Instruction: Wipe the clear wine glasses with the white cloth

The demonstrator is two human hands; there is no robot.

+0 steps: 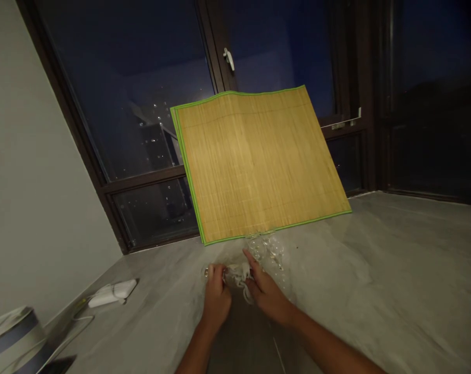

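Observation:
Both my hands meet low in the middle of the view over a grey stone-like floor (376, 280). My left hand (217, 301) is closed round one end of a small whitish crumpled bundle (237, 274), maybe cord or cloth. My right hand (264, 291) grips the bundle's other end, its forefinger stretched forward. Just beyond the fingers lie several clear glassy rounded pieces (267, 248); what they are I cannot make out.
A bamboo mat (259, 166) with a green border leans against the dark window (142, 93) behind the hands. A white adapter with a cable (113, 293) lies at the left by the wall. A round striped container (13, 337) stands at the bottom left.

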